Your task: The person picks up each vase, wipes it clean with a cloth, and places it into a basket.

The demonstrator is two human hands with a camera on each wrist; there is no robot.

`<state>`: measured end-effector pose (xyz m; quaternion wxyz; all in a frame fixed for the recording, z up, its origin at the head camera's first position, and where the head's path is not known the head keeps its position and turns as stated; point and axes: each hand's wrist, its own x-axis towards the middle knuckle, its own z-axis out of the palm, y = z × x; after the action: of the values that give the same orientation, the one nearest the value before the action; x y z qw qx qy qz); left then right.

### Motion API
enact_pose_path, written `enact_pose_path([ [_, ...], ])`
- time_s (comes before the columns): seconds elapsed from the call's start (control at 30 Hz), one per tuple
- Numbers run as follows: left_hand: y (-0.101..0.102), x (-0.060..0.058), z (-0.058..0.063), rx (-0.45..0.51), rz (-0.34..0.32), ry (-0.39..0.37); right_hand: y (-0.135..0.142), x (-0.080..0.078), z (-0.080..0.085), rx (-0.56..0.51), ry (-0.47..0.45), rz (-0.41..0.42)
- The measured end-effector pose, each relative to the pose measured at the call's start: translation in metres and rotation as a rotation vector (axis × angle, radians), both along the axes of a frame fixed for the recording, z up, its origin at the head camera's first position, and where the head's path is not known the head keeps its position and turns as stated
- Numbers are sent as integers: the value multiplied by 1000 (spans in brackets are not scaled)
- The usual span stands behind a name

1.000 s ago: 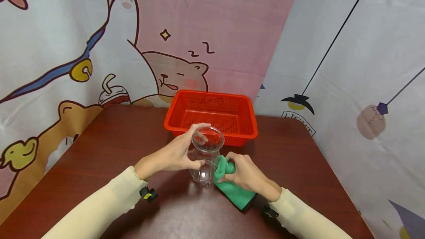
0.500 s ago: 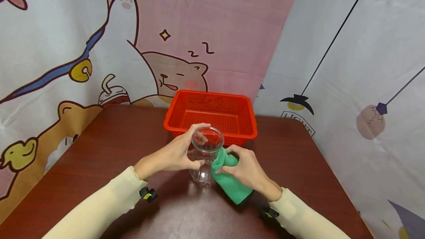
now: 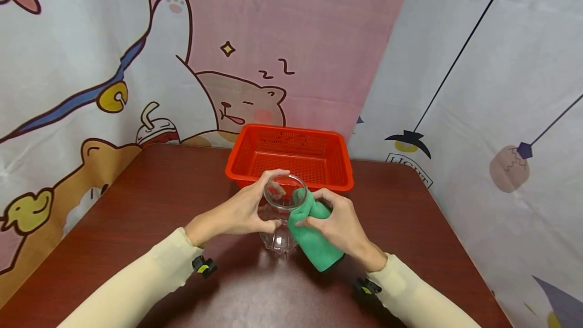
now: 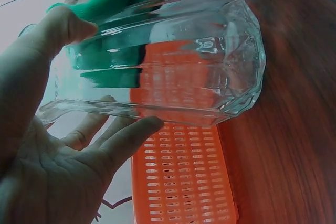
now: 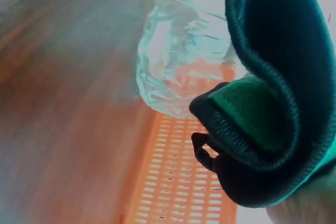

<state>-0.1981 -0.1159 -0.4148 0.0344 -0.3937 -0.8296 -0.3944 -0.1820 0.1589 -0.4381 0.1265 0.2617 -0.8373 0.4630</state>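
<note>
A clear glass vase [image 3: 279, 239] with a flared round rim and faceted sides stands upright on the table. My left hand [image 3: 246, 209] grips it from the left, thumb on the near side and fingers round the far side below the rim. In the left wrist view the thumb and fingers lie along the glass vase [image 4: 210, 66]. My right hand [image 3: 341, 224] pinches a folded green cloth [image 3: 319, 247] with dark edging, pressed against the vase's right side close under the rim. The cloth [image 5: 252, 108] hides most of the right hand in the right wrist view.
A red perforated plastic basket [image 3: 234, 166] sits on the dark brown wooden table [image 3: 191, 166] right behind the vase. Printed cartoon curtains [image 3: 328, 39] hang along the back and sides of the table.
My right hand has slid the green cloth up the vase's right side, from about mid-height to near the rim. The left hand and vase have stayed in place.
</note>
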Motion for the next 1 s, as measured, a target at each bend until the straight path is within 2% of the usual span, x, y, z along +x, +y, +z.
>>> enact_pose_path([
  [0.3, 2, -1, 3, -21, -2, -14, 10, 0, 17, -156, -17, 66],
  [0.57, -1, 1, 7, -50, -8, -43, 14, -1, 21, -142, -20, 80],
  [0.67, -1, 2, 10, -57, 2, -27, 16, -1, 20, -137, -19, 83],
  [0.83, 5, 8, 13, -39, 66, 62, 19, -2, 21, -135, -10, 91],
  [1.0, 16, 18, 16, -28, 199, 142, 24, -3, 20, -132, -9, 84],
])
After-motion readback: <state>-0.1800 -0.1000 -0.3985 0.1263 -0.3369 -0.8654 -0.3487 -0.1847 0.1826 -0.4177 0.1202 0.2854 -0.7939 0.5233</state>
